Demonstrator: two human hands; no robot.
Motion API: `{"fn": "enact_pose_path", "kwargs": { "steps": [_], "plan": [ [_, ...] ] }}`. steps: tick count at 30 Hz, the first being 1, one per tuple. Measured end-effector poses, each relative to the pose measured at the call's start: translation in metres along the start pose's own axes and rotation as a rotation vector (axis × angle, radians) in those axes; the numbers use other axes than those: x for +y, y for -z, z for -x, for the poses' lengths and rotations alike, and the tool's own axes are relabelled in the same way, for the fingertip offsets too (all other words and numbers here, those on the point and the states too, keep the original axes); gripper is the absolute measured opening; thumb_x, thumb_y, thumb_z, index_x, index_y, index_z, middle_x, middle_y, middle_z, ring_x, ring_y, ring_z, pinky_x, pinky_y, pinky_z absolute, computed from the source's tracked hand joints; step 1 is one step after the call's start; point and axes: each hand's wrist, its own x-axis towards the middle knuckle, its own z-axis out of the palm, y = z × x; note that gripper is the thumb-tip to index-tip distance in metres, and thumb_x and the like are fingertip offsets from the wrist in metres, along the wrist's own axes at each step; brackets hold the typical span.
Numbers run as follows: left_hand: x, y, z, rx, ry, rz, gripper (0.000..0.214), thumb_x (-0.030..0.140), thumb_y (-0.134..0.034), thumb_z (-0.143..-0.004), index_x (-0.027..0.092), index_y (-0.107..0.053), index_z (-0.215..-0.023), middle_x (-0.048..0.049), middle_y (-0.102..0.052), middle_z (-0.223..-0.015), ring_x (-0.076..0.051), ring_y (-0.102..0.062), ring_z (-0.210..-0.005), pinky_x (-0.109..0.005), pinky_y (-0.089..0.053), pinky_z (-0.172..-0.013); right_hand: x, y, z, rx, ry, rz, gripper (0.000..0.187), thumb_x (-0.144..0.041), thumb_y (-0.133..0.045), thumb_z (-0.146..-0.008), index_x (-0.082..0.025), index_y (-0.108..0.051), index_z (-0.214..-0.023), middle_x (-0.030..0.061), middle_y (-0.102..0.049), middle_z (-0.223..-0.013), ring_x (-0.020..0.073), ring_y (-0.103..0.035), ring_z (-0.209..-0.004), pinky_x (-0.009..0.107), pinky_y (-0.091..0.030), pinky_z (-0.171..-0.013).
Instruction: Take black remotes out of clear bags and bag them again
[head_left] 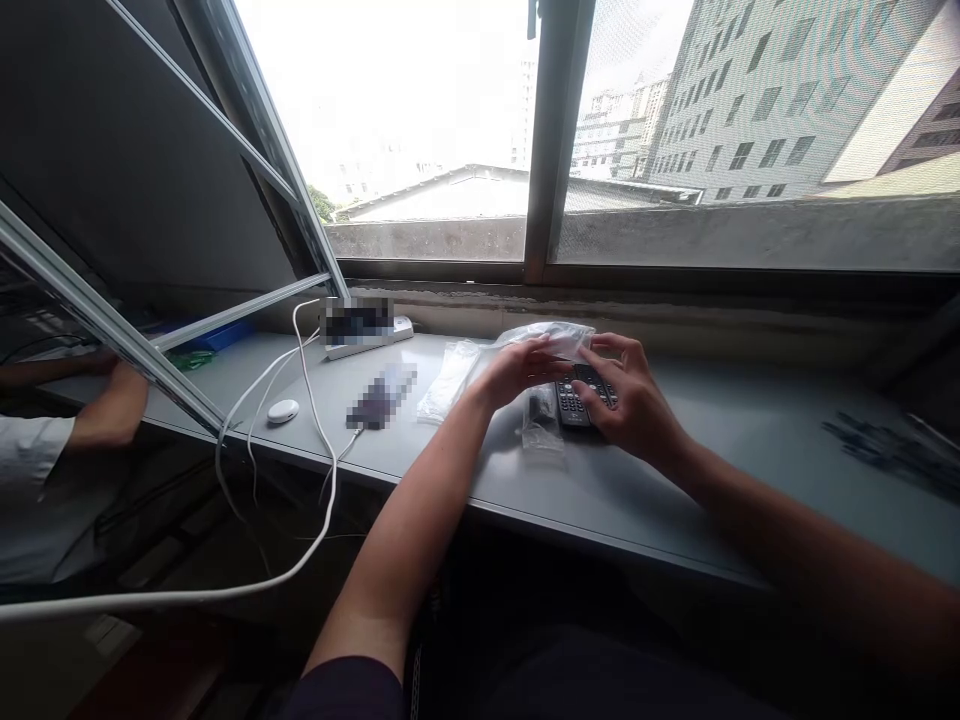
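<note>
Head view: left hand (517,370) pinches clear plastic bag (547,338); right hand (630,395) seemingly grips black remote (571,408).

I count two hands at centre frame, the left hand (517,372) and the right hand (634,395). Between them I see one black keypad remote (577,402) and three clear plastic bags: one crumpled bag (547,340) at the upper fingers, one flat bag (448,382) to its left, and one small bag (541,428) below it. Left of centre I count one white power strip (367,345), one round white puck (283,411) and one pixelated phone-shaped object (382,396). At the far left edge I make out two other hands (124,395), belonging to a second person.
</note>
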Motion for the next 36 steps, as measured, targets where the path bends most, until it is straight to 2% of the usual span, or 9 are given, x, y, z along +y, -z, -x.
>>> {"fn": "enact_pose_path", "kwargs": {
  "steps": [6, 11, 15, 18, 22, 26, 32, 36],
  "plan": [
    [0.0002, -0.0011, 0.0011, 0.014, -0.016, -0.006, 0.028, 0.035, -0.068, -0.109, 0.017, -0.081, -0.126, -0.0143, -0.087, -0.119, -0.025, -0.085, -0.109, -0.043, -0.060, -0.121, -0.0039, 0.0023, 0.0006, 0.014, 0.004, 0.003, 0.051, -0.039, -0.066, -0.113, -0.031, -0.071, -0.163, 0.0161, -0.055, -0.150, 0.0415, -0.058, -0.144, 0.065, -0.058, -0.123],
    [-0.0010, 0.0017, -0.0018, 0.018, -0.023, -0.015, 0.028, 0.034, -0.067, -0.109, 0.018, -0.081, -0.126, -0.0140, -0.087, -0.119, -0.027, -0.085, -0.116, -0.044, -0.061, -0.120, -0.0060, 0.0046, -0.0008, 0.006, 0.014, -0.015, 0.054, -0.038, -0.065, -0.112, -0.037, -0.070, -0.165, 0.0146, -0.062, -0.152, 0.0441, -0.058, -0.143, 0.071, -0.054, -0.125],
    [-0.0030, 0.0038, -0.0042, 0.008, -0.020, -0.010, 0.029, 0.036, -0.070, -0.107, 0.016, -0.081, -0.123, -0.0166, -0.086, -0.120, -0.029, -0.084, -0.119, -0.045, -0.061, -0.121, -0.0067, 0.0046, -0.0027, -0.018, 0.035, -0.025, 0.052, -0.035, -0.064, -0.112, -0.034, -0.070, -0.164, 0.0142, -0.072, -0.148, 0.0445, -0.060, -0.145, 0.072, -0.053, -0.124],
    [-0.0039, 0.0038, -0.0048, -0.008, -0.010, -0.018, 0.024, 0.033, -0.066, -0.109, 0.018, -0.082, -0.118, -0.0158, -0.086, -0.118, -0.031, -0.083, -0.123, -0.047, -0.061, -0.121, -0.0050, 0.0034, -0.0023, -0.022, 0.046, -0.025, 0.052, -0.035, -0.065, -0.113, -0.030, -0.069, -0.165, 0.0154, -0.072, -0.149, 0.0435, -0.062, -0.144, 0.070, -0.054, -0.123],
    [-0.0046, 0.0033, -0.0047, -0.039, -0.005, 0.004, 0.023, 0.030, -0.063, -0.111, 0.018, -0.083, -0.111, -0.0138, -0.086, -0.112, -0.027, -0.084, -0.111, -0.045, -0.061, -0.120, -0.0018, 0.0019, -0.0009, -0.039, 0.074, -0.033, 0.048, -0.034, -0.067, -0.112, -0.029, -0.072, -0.160, 0.0151, -0.069, -0.159, 0.0423, -0.057, -0.154, 0.069, -0.052, -0.128],
    [-0.0052, 0.0048, -0.0055, -0.033, -0.016, 0.039, 0.022, 0.030, -0.066, -0.110, 0.015, -0.082, -0.110, -0.0122, -0.087, -0.107, -0.023, -0.083, -0.098, -0.042, -0.062, -0.116, -0.0019, 0.0024, -0.0015, -0.031, 0.040, -0.034, 0.040, -0.037, -0.068, -0.112, -0.028, -0.079, -0.149, 0.0144, -0.069, -0.161, 0.0428, -0.056, -0.158, 0.071, -0.051, -0.129],
    [-0.0038, 0.0037, -0.0048, -0.025, -0.011, 0.041, 0.024, 0.026, -0.061, -0.112, 0.016, -0.082, -0.113, -0.0092, -0.087, -0.104, -0.021, -0.081, -0.094, -0.036, -0.064, -0.108, -0.0056, 0.0059, -0.0038, -0.025, 0.020, -0.068, 0.036, -0.039, -0.070, -0.111, -0.029, -0.081, -0.144, 0.0142, -0.071, -0.160, 0.0430, -0.060, -0.156, 0.071, -0.052, -0.128],
    [-0.0048, 0.0041, -0.0056, 0.011, -0.016, 0.014, 0.022, 0.031, -0.067, -0.109, 0.017, -0.082, -0.116, -0.0101, -0.087, -0.106, -0.022, -0.081, -0.094, -0.037, -0.064, -0.108, -0.0086, 0.0075, -0.0049, -0.044, 0.053, -0.107, 0.031, -0.039, -0.072, -0.110, -0.029, -0.082, -0.138, 0.0132, -0.072, -0.160, 0.0423, -0.057, -0.159, 0.071, -0.050, -0.129]
  ]
}}
